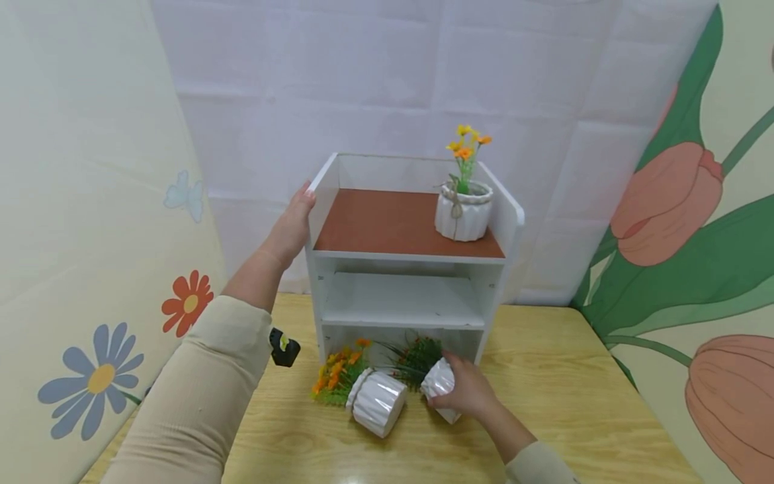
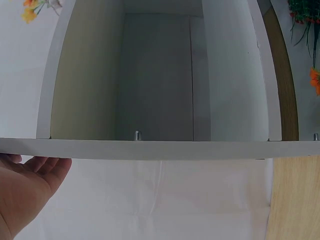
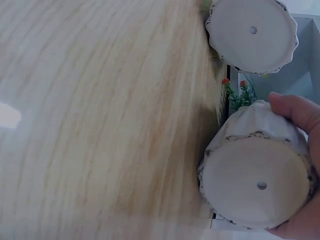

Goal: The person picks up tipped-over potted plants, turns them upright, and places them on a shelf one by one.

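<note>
My left hand (image 1: 294,225) rests on the outer left side of a small white shelf unit (image 1: 402,323). In the left wrist view its fingers (image 2: 52,167) lie along the outside of the side panel. Low in front of the unit, my right hand (image 1: 468,388) grips a white fluted flowerpot (image 3: 257,175) that lies tipped over, thumb and fingers around its sides. Its green plant with small red flowers (image 1: 423,353) points into the bottom compartment. Beside it another white flowerpot (image 1: 377,402) lies on its side, its orange flowers (image 1: 338,373) toward the left.
A third white pot (image 1: 462,218) with yellow and orange flowers stands upright on the brown top shelf, at the right. A small black object (image 1: 284,347) shows by the left sleeve. The wooden table (image 1: 562,390) meets flower-printed cloths at both sides and a white cloth behind.
</note>
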Motion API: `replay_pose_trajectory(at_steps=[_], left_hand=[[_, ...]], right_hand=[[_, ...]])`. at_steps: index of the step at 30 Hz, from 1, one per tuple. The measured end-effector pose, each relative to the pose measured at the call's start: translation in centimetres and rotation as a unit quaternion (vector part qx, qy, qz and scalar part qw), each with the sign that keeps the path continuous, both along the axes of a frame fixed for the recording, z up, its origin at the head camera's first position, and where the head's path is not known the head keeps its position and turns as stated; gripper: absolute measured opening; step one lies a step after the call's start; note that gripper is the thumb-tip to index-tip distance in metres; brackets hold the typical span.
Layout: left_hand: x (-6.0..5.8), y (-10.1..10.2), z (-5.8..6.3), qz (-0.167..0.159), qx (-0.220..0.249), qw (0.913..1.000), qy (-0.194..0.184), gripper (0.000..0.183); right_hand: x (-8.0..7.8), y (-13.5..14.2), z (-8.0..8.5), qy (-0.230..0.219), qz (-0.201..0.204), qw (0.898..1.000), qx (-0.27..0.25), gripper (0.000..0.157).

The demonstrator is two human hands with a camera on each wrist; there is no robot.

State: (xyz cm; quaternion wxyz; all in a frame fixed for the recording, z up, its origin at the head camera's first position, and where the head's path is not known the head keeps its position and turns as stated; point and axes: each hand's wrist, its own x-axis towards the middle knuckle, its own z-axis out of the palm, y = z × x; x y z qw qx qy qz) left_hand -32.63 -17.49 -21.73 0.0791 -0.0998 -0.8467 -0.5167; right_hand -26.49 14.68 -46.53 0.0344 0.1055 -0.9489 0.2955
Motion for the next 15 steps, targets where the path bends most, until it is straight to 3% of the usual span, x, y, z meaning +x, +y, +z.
replay_pose_trajectory(at_steps=[15], left_hand=[[0.1,0.0,0.1,-0.001,0.001,1.0,-0.002,0.062]], right_hand=[[1.0,1.7,-1.2,0.042,0.002,0.997,-0.063,0.097]])
